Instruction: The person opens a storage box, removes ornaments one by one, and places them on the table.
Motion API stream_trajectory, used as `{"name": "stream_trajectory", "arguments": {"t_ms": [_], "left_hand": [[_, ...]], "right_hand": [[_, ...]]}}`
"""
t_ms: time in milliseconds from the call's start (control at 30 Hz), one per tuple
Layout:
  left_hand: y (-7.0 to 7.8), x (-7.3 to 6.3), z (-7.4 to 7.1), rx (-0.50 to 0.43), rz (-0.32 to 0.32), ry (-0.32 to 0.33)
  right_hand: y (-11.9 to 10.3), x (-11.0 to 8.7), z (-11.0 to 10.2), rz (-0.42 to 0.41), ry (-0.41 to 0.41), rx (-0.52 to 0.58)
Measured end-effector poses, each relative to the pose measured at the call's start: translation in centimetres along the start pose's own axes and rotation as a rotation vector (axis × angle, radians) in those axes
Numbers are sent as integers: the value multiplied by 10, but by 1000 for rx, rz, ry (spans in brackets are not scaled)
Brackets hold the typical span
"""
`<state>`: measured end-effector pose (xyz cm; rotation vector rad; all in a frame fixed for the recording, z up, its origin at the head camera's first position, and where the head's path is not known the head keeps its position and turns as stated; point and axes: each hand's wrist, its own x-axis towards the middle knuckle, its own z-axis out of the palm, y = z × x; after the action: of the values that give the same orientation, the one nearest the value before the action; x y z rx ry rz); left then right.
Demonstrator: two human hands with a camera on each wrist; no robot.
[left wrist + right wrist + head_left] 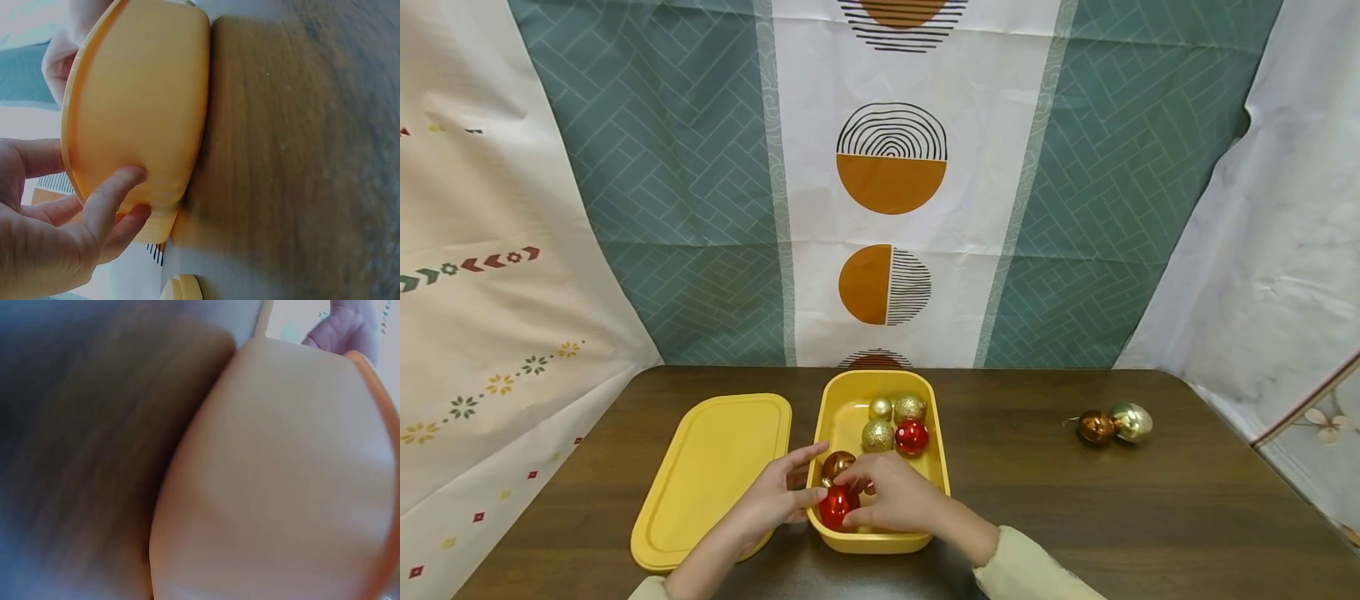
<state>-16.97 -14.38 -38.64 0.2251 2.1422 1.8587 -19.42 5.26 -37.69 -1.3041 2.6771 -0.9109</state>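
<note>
A yellow plastic box (942, 467) stands on the table with Christmas baubles inside. My right hand (898, 493) reaches over its near right part, thumb and forefinger around a shiny red bauble (837, 507) in the near left corner. My left hand (778, 492) holds the box's left wall, with thumb and forefinger over the rim and other fingertips (134, 175) against the outside; its thumb tip is right at the red bauble. A brown bauble (838, 464) lies just beyond. Farther back are a second red bauble (912, 437) and several gold ones (877, 436). The right wrist view shows mostly the box's outer wall (281, 475).
A flat yellow lid (715, 475) lies left of the box, under my left forearm. Toward the table's right side, a brown bauble (1096, 427) and a pale gold-green bauble (1131, 422) lie side by side. A patterned cloth (887, 250) hangs behind the table (1037, 483).
</note>
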Motion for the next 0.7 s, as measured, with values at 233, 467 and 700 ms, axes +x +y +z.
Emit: {"name": "stream_trajectory", "arguments": {"t_ms": [233, 467, 700], "left_hand": [[0, 0, 1, -2, -10, 11], [1, 0, 2, -28, 0, -10], [0, 0, 1, -38, -5, -15]], "right_hand": [[5, -16, -20, 18, 49, 18], [12, -34, -44, 20, 113, 76], [22, -54, -65, 70, 166, 95]]}}
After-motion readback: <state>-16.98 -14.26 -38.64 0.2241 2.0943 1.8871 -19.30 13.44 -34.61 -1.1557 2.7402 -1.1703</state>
